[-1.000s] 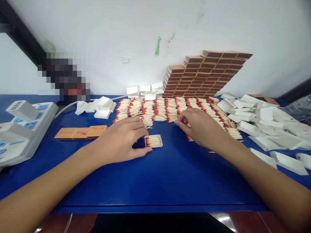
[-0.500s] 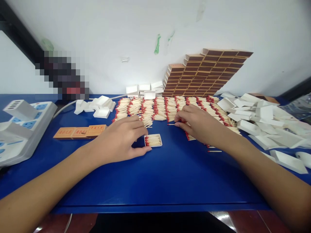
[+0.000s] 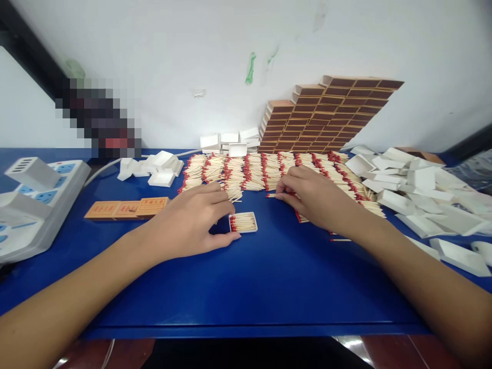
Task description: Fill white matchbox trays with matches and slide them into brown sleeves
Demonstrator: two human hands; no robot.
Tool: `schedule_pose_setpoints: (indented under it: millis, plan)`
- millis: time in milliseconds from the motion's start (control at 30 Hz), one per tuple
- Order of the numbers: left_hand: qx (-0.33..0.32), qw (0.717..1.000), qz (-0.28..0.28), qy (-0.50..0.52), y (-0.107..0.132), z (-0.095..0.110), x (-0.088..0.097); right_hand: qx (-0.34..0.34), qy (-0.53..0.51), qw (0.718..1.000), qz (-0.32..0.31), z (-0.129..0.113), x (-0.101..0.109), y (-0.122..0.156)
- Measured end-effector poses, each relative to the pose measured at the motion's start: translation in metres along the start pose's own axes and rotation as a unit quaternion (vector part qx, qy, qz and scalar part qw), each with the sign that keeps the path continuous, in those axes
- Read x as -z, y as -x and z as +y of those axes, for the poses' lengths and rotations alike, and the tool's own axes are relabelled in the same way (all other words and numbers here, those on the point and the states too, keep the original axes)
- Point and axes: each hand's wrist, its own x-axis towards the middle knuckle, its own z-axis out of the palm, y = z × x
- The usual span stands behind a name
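My left hand (image 3: pixel 192 220) rests on the blue table (image 3: pixel 246 287), thumb and fingers closed round the left end of a small white tray of matches (image 3: pixel 243 223), filled with red-tipped matches. My right hand (image 3: pixel 315 197) lies on the long row of loose matches (image 3: pixel 265 171), its fingertips pinched on a few matches at the row's near edge. A single match (image 3: pixel 340 239) lies loose by my right wrist.
Several brown matchbox sleeves (image 3: pixel 330 115) are stacked against the white wall. White empty trays (image 3: pixel 415 195) are heaped at the right, more white trays (image 3: pixel 157 169) left of the matches. Three orange matchboxes (image 3: pixel 126 208) lie in a row. A white power strip (image 3: pixel 34 200) sits far left.
My right hand has slid a little forward and left along the row, gathering matches under its fingertips. The left hand and the tray have stayed put.
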Motion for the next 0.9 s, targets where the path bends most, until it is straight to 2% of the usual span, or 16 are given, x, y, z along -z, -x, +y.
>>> schedule_pose_setpoints:
  millis: [400,500,600,733,900]
  plan:
    - [-0.002,1.000,-0.001,0.003,0.000,0.000,-0.001,-0.011,-0.034,0.999,-0.033,-0.003,0.002,0.000]
    - [-0.007,1.000,0.007,0.001,0.000,0.000,-0.001,0.000,-0.060,0.998,-0.018,-0.018,0.007,0.000]
    - [-0.008,1.000,0.011,0.000,0.000,0.002,0.000,0.026,-0.086,0.996,0.012,-0.044,0.009,0.001]
    - [-0.012,1.000,0.013,0.001,-0.001,0.004,0.000,0.089,-0.041,0.995,0.014,-0.075,0.006,0.003]
    - [-0.011,1.000,0.008,0.002,-0.002,0.005,0.000,0.102,0.000,0.995,0.019,-0.083,-0.001,0.003]
